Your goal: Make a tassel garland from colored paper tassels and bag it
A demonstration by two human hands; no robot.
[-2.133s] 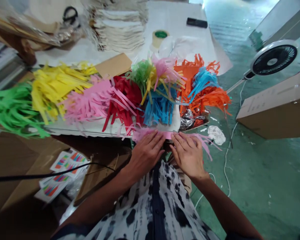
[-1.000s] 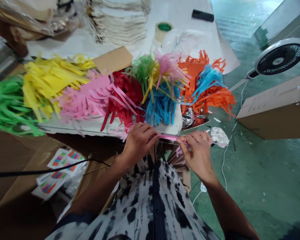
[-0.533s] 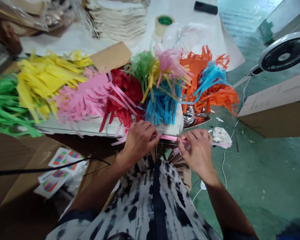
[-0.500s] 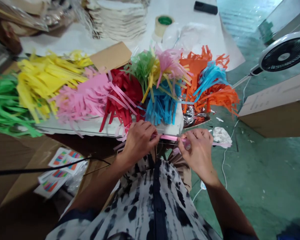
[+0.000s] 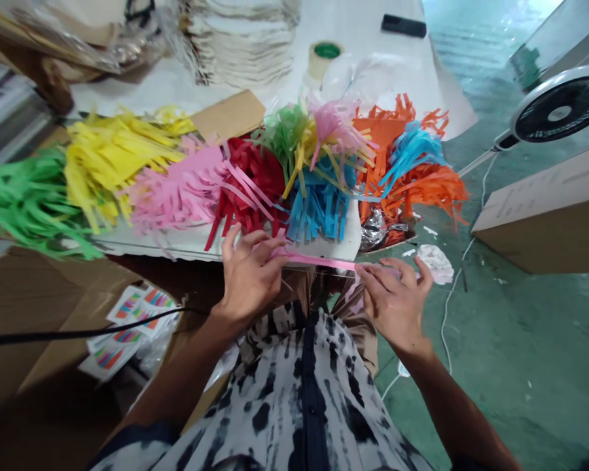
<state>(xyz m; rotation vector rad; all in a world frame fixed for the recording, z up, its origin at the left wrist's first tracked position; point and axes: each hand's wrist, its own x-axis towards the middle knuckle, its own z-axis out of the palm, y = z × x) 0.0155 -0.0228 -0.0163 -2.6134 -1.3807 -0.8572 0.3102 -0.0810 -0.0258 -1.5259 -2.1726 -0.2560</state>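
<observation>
A strip of pink tissue paper (image 5: pixel 324 262) stretches between my two hands at the table's front edge, its middle twisted narrow. My left hand (image 5: pixel 252 271) pinches its left end, where loose pink fringe shows. Thumb and fingers of my right hand (image 5: pixel 395 294) grip the other end, and pale pink strands hang below. Just beyond my hands lie fringed tissue paper bundles: red (image 5: pixel 252 170), blue (image 5: pixel 319 209), pink (image 5: pixel 181 190), yellow (image 5: pixel 118 157), green (image 5: pixel 34 196) and orange (image 5: pixel 383 144).
Behind the bundles are a cardboard piece (image 5: pixel 230 116), a tape roll (image 5: pixel 324 60), and a dark phone-like object (image 5: pixel 403 26). A fan (image 5: pixel 562 111) and a cardboard box (image 5: pixel 544 209) stand to the right. Printed cards (image 5: pixel 127 327) lie lower left. Another person's hand (image 5: pixel 53 85) shows at far left.
My left hand has moved left, away from my right hand, so a longer stretch of the pink strip shows between them. The view has shifted slightly.
</observation>
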